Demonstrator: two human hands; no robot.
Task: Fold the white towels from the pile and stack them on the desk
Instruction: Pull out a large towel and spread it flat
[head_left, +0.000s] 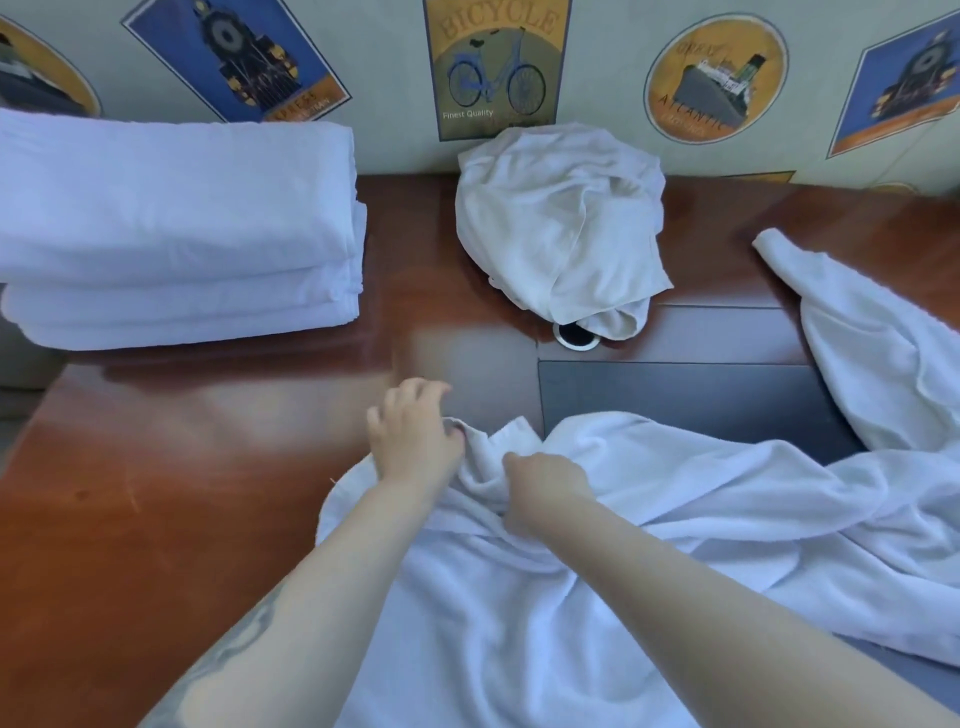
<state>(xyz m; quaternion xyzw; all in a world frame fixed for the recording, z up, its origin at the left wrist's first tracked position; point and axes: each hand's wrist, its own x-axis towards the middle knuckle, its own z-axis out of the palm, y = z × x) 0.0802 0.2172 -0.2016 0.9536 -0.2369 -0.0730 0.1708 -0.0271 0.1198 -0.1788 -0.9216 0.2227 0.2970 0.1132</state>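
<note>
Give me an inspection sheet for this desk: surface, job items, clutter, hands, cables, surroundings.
Surface: glossy reddish-brown wooden desk with dark inset panel.
Job's things: stack of folded white towels back left; rumpled white towel under both hands; loose white towel at right.
Clutter: crumpled off-white cloth over a round metal grommet.
Hands: left hand and right hand grip the rumpled towel's edge.
Cables: nothing seen.
Surroundings: wall with vintage bicycle poster.

"BICYCLE", "Finest Quality" on wall poster (497, 67)

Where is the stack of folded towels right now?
In the head view, the folded towels sit at the far left of the desk, against the wall, left of the crumpled towel.
</note>
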